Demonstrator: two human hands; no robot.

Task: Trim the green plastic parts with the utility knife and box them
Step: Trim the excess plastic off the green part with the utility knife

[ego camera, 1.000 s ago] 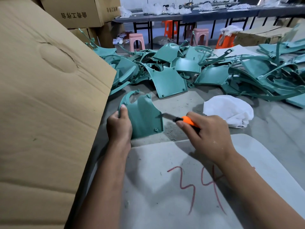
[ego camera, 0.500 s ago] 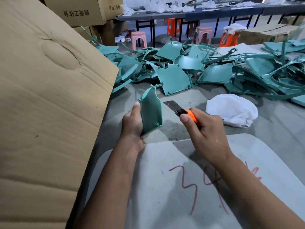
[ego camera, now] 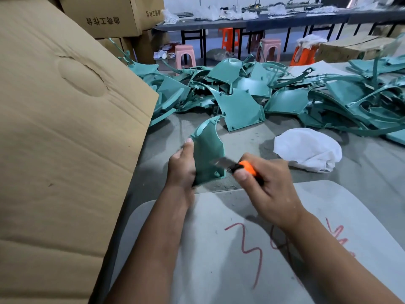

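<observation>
Green part: a curved plastic panel (ego camera: 208,154) is held upright above the grey worktop (ego camera: 361,172), just ahead of the person, its lower edge close to a pale board.
Left hand: the left hand (ego camera: 182,167) grips the panel's left edge, thumb pressed up along the face, fingers curled out of sight behind it.
Right hand: the right hand (ego camera: 267,185) is wrapped round the utility knife (ego camera: 238,166), thumb tip resting near the orange handle's front.
Blade: extended, pointing left, its tip at the panel's lower right edge; the blur hides whether it touches.
Pile: a heap of green parts (ego camera: 274,93) sprawls across the far worktop, well apart from both hands.
Cloth: a white rag (ego camera: 309,150) lies crumpled just right of the knife hand.
Board: a pale sheet (ego camera: 219,249) with red scrawl lies under both forearms.
Carton: a big cardboard box (ego camera: 65,139) fills the left side, its flap leaning over the worktop edge.
Background: pink and orange stools (ego camera: 186,54) stand by a long dark table.
</observation>
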